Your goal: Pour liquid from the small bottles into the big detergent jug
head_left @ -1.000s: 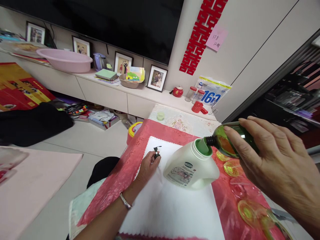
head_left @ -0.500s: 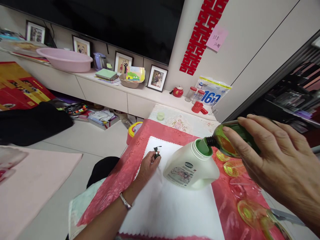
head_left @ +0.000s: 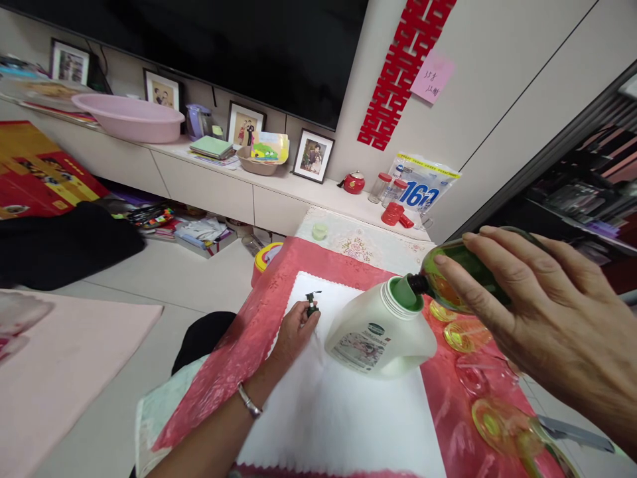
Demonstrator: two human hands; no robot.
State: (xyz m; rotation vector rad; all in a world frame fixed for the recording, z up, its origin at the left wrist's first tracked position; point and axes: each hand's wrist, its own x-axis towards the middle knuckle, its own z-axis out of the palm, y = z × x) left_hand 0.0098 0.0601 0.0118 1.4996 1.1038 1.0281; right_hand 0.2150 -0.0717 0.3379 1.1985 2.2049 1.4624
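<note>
My right hand (head_left: 542, 312) is wrapped round a green bottle (head_left: 448, 275), tipped nearly on its side. Its dark threaded neck points into the mouth of a large white detergent jug (head_left: 371, 342), which stands open on a white mat (head_left: 343, 425). Whether liquid is flowing I cannot tell. Left of the jug, my left hand (head_left: 298, 325) pinches a small dark pump top (head_left: 312, 305) just above the mat.
A red cloth (head_left: 233, 372) covers the table under the mat. Yellow and pink glasses (head_left: 465, 335) line its right side. Beyond, a small pale green cup (head_left: 319, 231) sits on the flowered cover; a low cabinet (head_left: 209, 179) holds photo frames and a pink basin (head_left: 129, 119).
My right hand and the green bottle have shifted slightly left, with the bottle's neck a little deeper in the jug's mouth. My left hand has stayed put with the pump top.
</note>
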